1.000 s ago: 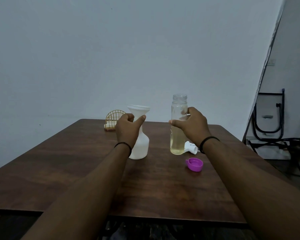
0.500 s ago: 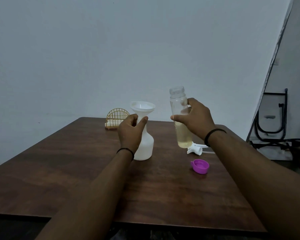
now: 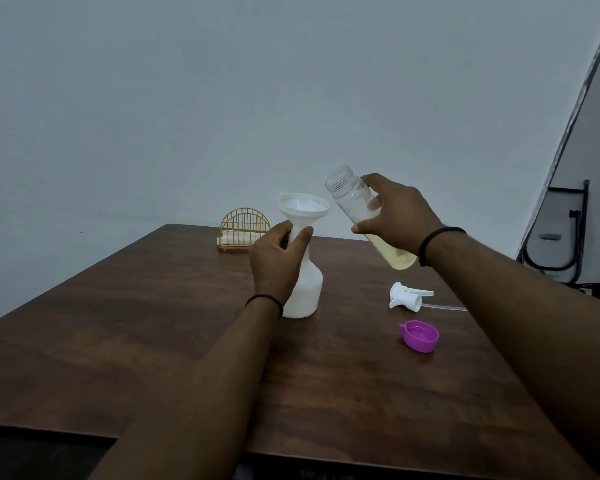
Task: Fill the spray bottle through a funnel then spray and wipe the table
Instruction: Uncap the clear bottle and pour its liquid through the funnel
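Spray bottle (image 3: 305, 289) upright w/ funnel (image 3: 302, 206) in neck; your left hand (image 3: 278, 261) grips neck, right hand (image 3: 400, 218) holds clear bottle (image 3: 352, 199) tilted beside funnel.

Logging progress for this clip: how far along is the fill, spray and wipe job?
Done: funnel seated in the spray bottle, sprayer head and purple cap off. In hand: left hand steadies the neck, right hand tilts the clear bottle, nothing pouring yet. Left: filling, spraying, wiping.
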